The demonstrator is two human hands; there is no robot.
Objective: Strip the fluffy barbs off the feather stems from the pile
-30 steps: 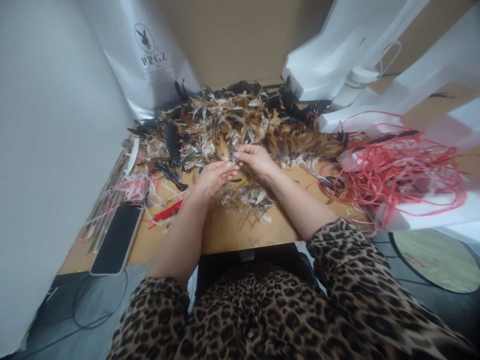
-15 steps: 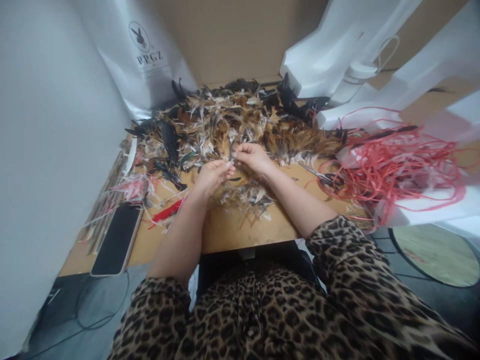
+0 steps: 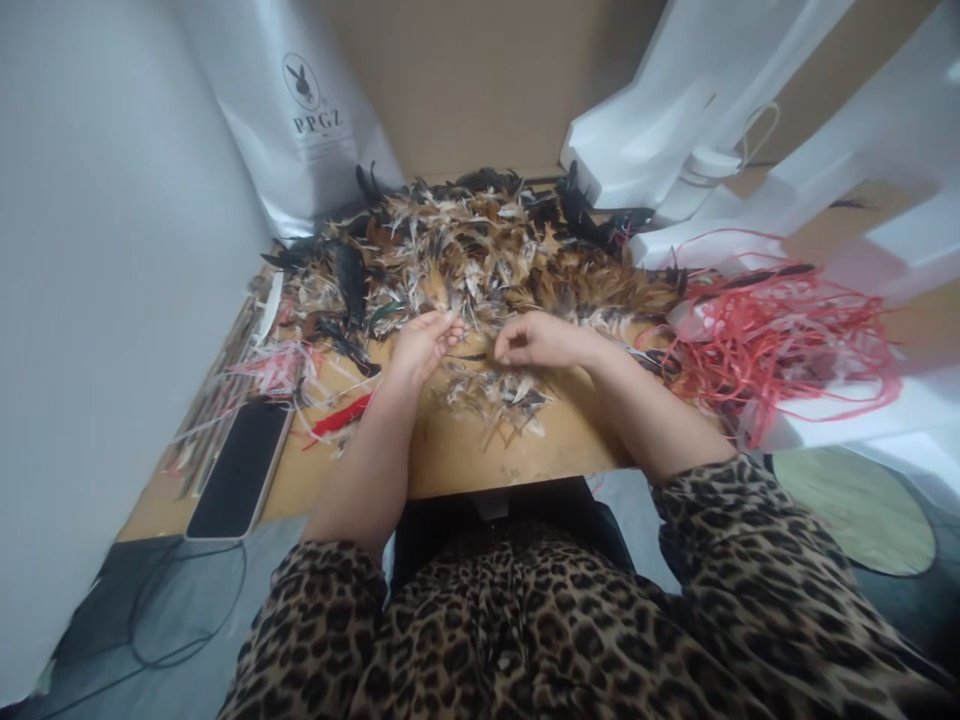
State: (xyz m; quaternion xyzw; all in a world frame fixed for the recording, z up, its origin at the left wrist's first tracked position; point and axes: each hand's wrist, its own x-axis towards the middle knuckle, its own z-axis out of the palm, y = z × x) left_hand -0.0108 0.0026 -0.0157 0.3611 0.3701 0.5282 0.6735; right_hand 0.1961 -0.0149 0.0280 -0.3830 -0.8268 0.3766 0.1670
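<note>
Feather pile (image 3: 465, 235) across the far half of the worktop (image 3: 487, 470), both hands at its near edge.
Left hand (image 3: 421, 345): grip pressed together at the tips, contents too small to tell. Right hand (image 3: 541, 340): fingers curled, well apart from left, can't tell if pinching. Small feather heap (image 3: 499, 395) just below; phone (image 3: 238, 470) left, tangled red ribbon (image 3: 787, 345) right.

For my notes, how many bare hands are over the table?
2: the left hand, by the large feather pile, and the right hand, just beyond the small feather pile. Neither is hidden.
</note>
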